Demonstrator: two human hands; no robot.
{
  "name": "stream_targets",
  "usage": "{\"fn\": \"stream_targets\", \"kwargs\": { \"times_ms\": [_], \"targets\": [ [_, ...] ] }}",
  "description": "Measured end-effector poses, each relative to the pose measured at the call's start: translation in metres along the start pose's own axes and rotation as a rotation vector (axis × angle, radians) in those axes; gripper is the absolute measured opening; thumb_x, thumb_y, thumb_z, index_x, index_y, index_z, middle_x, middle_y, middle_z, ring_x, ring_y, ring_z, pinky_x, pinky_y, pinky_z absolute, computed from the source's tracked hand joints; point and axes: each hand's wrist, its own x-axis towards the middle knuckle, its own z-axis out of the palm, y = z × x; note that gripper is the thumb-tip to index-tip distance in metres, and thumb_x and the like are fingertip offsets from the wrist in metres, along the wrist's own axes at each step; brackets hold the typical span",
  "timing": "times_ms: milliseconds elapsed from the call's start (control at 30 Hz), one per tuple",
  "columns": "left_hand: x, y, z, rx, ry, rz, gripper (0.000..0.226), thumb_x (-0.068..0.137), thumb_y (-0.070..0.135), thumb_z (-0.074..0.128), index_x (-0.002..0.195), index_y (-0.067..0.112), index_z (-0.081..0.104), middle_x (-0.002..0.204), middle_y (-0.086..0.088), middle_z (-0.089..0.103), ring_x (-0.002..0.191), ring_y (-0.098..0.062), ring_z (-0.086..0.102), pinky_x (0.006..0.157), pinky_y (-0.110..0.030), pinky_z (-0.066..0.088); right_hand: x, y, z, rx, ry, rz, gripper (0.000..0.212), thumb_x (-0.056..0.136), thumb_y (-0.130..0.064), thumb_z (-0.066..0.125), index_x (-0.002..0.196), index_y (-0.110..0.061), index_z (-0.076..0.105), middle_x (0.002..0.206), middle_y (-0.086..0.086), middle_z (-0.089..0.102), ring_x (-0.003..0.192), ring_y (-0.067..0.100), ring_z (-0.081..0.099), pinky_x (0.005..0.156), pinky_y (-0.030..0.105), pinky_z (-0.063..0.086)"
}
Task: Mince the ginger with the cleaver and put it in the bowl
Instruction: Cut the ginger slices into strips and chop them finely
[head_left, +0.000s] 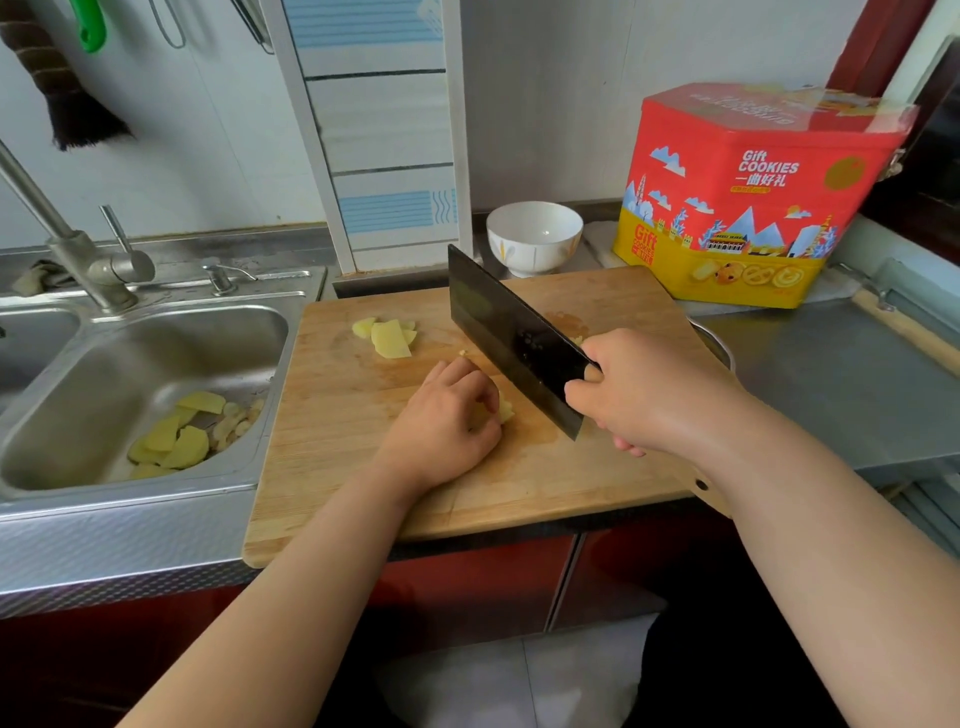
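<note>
On cutting board (332, 467), loose ginger slices (389, 338) far left; left hand (447, 421) curls over ginger piece (505, 410), mostly hidden; right hand (649, 389) grips cleaver (509, 338), handle hidden; bowl (534, 236) behind.

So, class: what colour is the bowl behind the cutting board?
White, with faint yellowish streaks on its outside: the bowl, seen in the head view.

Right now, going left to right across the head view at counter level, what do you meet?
Tap → sink holding ginger peelings → ginger slices on the board → left hand holding ginger → cleaver → right hand gripping its handle → cookie tin.
</note>
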Motion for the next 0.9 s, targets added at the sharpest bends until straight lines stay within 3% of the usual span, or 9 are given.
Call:
{"fn": "stream_targets", "kwargs": {
  "times_ms": [167,300,400,467,600,700,767,833,900],
  "targets": [
    [-0.001,0.000,0.000,-0.022,0.006,-0.003,0.010,0.082,0.026,0.065,0.086,0.027,0.056,0.096,0.013,0.047,0.092,-0.010,0.043,0.084,-0.023,0.040,-0.002,-0.007,0.004,-0.044,-0.037,-0.028,0.019,0.097,-0.020,0.045,0.079,-0.021,0.046,0.069,0.007,0.058,0.049,0.019,0.055,0.043,0.024,0.044],
    [0.000,0.000,0.003,-0.015,0.024,-0.003,0.014,0.081,0.025,0.065,0.084,0.030,0.052,0.094,0.010,0.048,0.090,-0.011,0.043,0.082,-0.022,0.040,-0.002,-0.011,0.008,-0.081,-0.042,-0.010,0.012,0.097,-0.020,0.043,0.089,-0.016,0.050,0.070,0.010,0.062,0.048,0.020,0.057,0.043,0.025,0.045],
    [-0.001,0.000,0.004,-0.001,0.030,0.002,0.011,0.080,0.025,0.064,0.085,0.027,0.055,0.095,0.009,0.050,0.089,-0.012,0.042,0.081,-0.022,0.040,0.000,-0.014,0.012,-0.122,-0.059,-0.004,0.016,0.097,-0.019,0.041,0.081,-0.018,0.043,0.062,0.007,0.057,0.045,0.019,0.055,0.043,0.024,0.043],
    [-0.001,0.000,0.004,0.016,0.025,-0.007,0.010,0.081,0.024,0.065,0.086,0.024,0.057,0.095,0.008,0.051,0.089,-0.012,0.042,0.080,-0.022,0.038,0.004,-0.016,0.015,-0.142,-0.078,0.018,0.007,0.098,-0.018,0.041,0.095,-0.015,0.046,0.065,0.007,0.056,0.047,0.019,0.055,0.045,0.025,0.045],
    [-0.001,0.000,0.005,0.032,0.037,-0.006,0.011,0.080,0.024,0.066,0.086,0.024,0.057,0.094,0.007,0.051,0.090,-0.012,0.042,0.079,-0.023,0.039,0.010,-0.016,0.023,-0.150,-0.112,0.044,0.025,0.099,-0.018,0.041,0.122,-0.014,0.050,0.068,0.009,0.059,0.050,0.021,0.057,0.051,0.031,0.055],
    [-0.002,0.000,0.006,0.044,0.052,0.004,0.011,0.080,0.025,0.065,0.087,0.023,0.057,0.095,0.008,0.050,0.089,-0.013,0.042,0.079,-0.025,0.041,0.010,-0.008,0.025,-0.097,-0.081,0.040,0.006,0.098,-0.018,0.042,0.096,-0.015,0.046,0.071,0.009,0.058,0.048,0.021,0.056,0.047,0.030,0.053],
    [-0.003,0.000,0.007,0.045,0.072,0.011,0.011,0.080,0.025,0.066,0.088,0.023,0.058,0.096,0.010,0.048,0.089,-0.014,0.043,0.079,-0.027,0.042,0.008,-0.001,0.024,-0.046,-0.063,0.046,0.011,0.097,-0.018,0.042,0.086,-0.019,0.040,0.074,0.007,0.056,0.042,0.017,0.051,0.040,0.023,0.042],
    [-0.005,0.000,0.007,0.023,0.093,0.009,0.013,0.080,0.028,0.066,0.089,0.021,0.058,0.098,0.011,0.047,0.092,-0.015,0.045,0.081,-0.026,0.042,0.007,0.005,0.022,0.012,-0.056,0.042,0.002,0.097,-0.018,0.043,0.099,-0.018,0.043,0.075,0.005,0.056,0.040,0.015,0.049,0.038,0.020,0.037],
    [-0.006,0.000,0.005,-0.015,0.120,0.001,0.015,0.080,0.031,0.062,0.090,0.020,0.058,0.099,0.010,0.048,0.093,-0.015,0.047,0.082,-0.024,0.040,0.004,0.007,0.020,0.037,-0.055,0.025,0.011,0.097,-0.018,0.043,0.108,-0.017,0.046,0.072,0.005,0.055,0.041,0.015,0.049,0.038,0.021,0.038]
  ]
}}
